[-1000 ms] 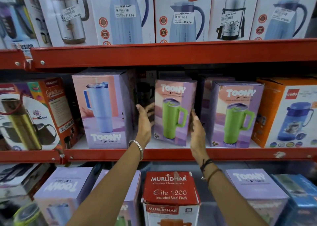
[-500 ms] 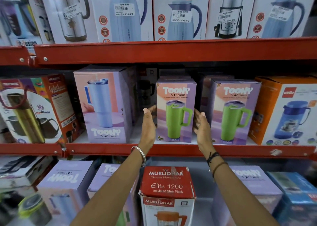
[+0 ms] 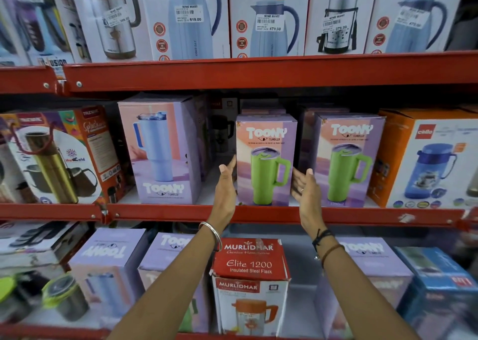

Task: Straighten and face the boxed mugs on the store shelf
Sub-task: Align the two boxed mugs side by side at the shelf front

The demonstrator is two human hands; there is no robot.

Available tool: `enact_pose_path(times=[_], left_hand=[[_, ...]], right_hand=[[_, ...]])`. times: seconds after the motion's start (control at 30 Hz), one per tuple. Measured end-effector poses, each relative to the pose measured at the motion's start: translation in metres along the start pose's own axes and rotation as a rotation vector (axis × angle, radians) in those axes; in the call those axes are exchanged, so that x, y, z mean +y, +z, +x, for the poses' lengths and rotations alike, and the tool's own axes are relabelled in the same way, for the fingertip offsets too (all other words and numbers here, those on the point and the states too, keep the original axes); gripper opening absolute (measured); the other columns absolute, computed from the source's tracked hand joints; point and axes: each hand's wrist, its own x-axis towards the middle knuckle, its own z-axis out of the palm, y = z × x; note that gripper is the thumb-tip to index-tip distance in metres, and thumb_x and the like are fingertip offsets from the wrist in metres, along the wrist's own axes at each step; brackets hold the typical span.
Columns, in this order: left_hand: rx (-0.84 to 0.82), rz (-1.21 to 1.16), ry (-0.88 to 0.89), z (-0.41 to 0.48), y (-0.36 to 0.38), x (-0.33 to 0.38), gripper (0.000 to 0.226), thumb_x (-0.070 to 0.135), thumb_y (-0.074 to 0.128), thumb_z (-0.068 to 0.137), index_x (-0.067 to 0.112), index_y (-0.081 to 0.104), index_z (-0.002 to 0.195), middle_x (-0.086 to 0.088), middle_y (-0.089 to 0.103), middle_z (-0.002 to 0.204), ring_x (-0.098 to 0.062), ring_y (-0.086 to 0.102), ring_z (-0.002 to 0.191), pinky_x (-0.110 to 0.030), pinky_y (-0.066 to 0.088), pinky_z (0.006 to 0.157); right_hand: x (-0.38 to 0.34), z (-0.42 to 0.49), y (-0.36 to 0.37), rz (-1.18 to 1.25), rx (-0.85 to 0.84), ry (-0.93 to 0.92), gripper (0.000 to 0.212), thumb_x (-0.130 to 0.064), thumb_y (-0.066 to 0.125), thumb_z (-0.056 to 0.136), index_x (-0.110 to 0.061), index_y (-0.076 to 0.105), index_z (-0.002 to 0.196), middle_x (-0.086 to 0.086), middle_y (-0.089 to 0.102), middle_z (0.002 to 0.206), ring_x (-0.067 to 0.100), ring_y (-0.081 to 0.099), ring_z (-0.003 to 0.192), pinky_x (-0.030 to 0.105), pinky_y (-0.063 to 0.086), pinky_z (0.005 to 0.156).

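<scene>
Two bare hands are reaching up to the middle shelf (image 3: 258,214), one on each side of a lilac Toony box (image 3: 266,158) with a green mug printed on it. That box is standing upright at the front edge, face forward, between a taller Toony box (image 3: 165,151) showing a blue tumbler and a second green-mug box (image 3: 348,158). At the box's left edge the left hand (image 3: 225,187) is flat and spread, fingertips touching or just beside it; its grip is closing on nothing. Just right of the box, the right hand (image 3: 305,188) is cupping open, palm turned toward it, not clearly touching. An orange Cello box (image 3: 429,158) is sitting further right
</scene>
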Motion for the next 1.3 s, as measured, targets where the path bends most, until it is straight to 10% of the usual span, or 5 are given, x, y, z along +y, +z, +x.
enact_pose_path(times=[0.37,0.73,1.0,1.17,1.3], left_hand=[[0.027,0.068,0.007,-0.024,0.004,0.011,0.082,0.086,0.016,0.071,0.046,0.030,0.141,0.012,0.025,0.155,-0.012,0.024,0.142,-0.054,0.019,0.117],[0.155,0.248,0.549,-0.080,0.097,0.018,0.052,0.046,0.020,0.097,0.023,0.031,0.142,-0.003,0.029,0.154,-0.011,0.020,0.144,-0.024,0.017,0.117],[-0.013,0.137,0.169,-0.045,0.178,0.008,0.046,0.031,0.023,0.102,0.017,0.032,0.145,0.001,0.028,0.154,0.001,0.025,0.135,-0.002,0.014,0.106],[0.098,0.035,-0.028,-0.012,0.193,0.006,0.050,0.037,0.022,0.101,0.014,0.033,0.144,-0.002,0.033,0.153,-0.008,0.028,0.137,-0.015,0.017,0.107],[0.064,0.052,-0.094,-0.012,0.195,0.005,0.055,0.048,0.018,0.098,0.022,0.035,0.143,0.000,0.033,0.153,-0.016,0.028,0.141,-0.029,0.018,0.114]], right_hand=[[-0.007,-0.017,-0.005,-0.027,-0.084,-0.012,0.054,-0.040,0.021,0.100,-0.009,0.044,0.137,0.011,0.045,0.146,0.023,0.042,0.135,0.033,0.033,0.109],[-0.019,-0.026,-0.064,-0.047,0.239,-0.325,0.054,-0.046,0.028,0.094,-0.016,0.052,0.133,0.002,0.054,0.139,0.010,0.049,0.127,0.017,0.039,0.102],[-0.033,0.015,-0.126,-0.104,0.385,-0.267,0.047,-0.036,0.028,0.100,-0.015,0.038,0.142,0.001,0.039,0.150,0.004,0.034,0.131,0.015,0.026,0.106],[-0.026,0.036,-0.144,-0.070,0.177,-0.028,0.070,-0.071,0.031,0.080,-0.028,0.052,0.131,0.001,0.043,0.149,0.016,0.039,0.136,0.043,0.028,0.116],[-0.034,0.038,-0.154,-0.009,0.094,-0.026,0.049,-0.048,0.023,0.098,-0.022,0.051,0.129,0.002,0.051,0.135,0.015,0.047,0.124,0.025,0.039,0.098]])
